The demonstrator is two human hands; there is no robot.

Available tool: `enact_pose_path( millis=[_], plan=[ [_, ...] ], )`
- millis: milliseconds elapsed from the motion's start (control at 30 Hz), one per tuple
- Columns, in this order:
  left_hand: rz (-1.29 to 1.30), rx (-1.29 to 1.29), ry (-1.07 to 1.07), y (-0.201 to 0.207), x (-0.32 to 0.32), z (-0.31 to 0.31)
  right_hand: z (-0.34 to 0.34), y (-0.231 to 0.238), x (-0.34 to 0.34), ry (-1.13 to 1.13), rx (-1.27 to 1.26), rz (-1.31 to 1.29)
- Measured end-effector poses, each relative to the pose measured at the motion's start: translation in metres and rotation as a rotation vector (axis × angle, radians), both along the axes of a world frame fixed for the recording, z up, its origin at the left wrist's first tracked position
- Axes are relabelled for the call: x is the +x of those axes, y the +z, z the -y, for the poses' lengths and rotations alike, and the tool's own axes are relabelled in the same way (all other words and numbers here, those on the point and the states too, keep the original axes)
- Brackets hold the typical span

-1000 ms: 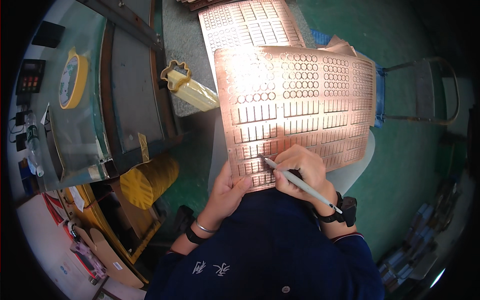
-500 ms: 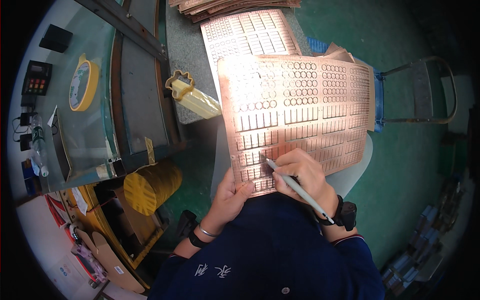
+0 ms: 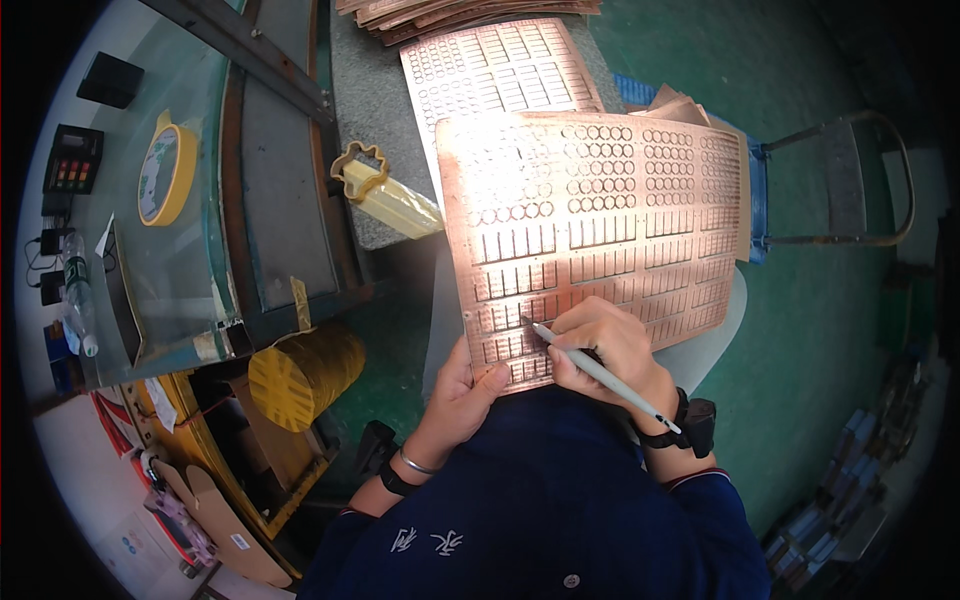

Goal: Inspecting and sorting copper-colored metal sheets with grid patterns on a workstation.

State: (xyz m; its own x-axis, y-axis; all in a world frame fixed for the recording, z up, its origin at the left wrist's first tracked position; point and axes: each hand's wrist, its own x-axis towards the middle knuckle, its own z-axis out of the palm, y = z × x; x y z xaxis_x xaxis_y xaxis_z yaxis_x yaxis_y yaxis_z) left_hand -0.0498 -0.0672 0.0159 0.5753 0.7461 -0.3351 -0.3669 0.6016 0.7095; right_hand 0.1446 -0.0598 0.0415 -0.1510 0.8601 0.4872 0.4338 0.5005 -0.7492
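Observation:
A large copper-coloured circuit board panel (image 3: 600, 240), patterned with rows of small rings and comb-like slots, is tilted over my lap. My left hand (image 3: 468, 395) grips its near left corner, thumb on the face and the other fingers mostly hidden underneath. In my right hand (image 3: 610, 350) is a slim, pale grey pen-shaped tool (image 3: 610, 378) with a dark pointed tip. The tip is at the slotted rows in the lower left of the panel; whether it touches is hard to tell. Glare washes out the panel's upper left.
Another copper panel (image 3: 500, 70) lies on the grey bench (image 3: 375, 100), below a stack of panels (image 3: 460, 15). Beside it is a yellow-wrapped bar (image 3: 395, 200). A blue trolley (image 3: 757, 205) stands right. On the left are a glass-topped table (image 3: 200, 270) and a tape roll (image 3: 168, 175).
The tool's tip has shifted slightly down the panel, and its rear end has swung a little down and right with my right hand. My left hand keeps its place.

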Motion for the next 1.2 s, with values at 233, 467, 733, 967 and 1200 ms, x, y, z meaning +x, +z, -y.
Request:
enact_pose_path(
  millis=[233, 467, 733, 967, 1200],
  plan=[
    [0.002, -0.002, 0.030, -0.001, 0.002, 0.001, -0.001, 0.001, -0.002, -0.028, -0.061, -0.026],
    [0.022, -0.023, 0.044, -0.002, 0.001, 0.001, -0.004, 0.000, 0.000, -0.021, -0.048, -0.054],
    [0.002, -0.006, 0.032, -0.001, 0.001, 0.000, 0.004, 0.002, -0.009, -0.020, -0.125, -0.176],
    [-0.021, 0.033, 0.016, -0.004, -0.002, 0.003, 0.002, -0.004, -0.013, -0.010, 0.054, -0.082],
    [-0.027, 0.082, 0.039, -0.003, 0.000, 0.004, 0.008, -0.004, -0.015, -0.080, 0.014, -0.114]
  ],
)
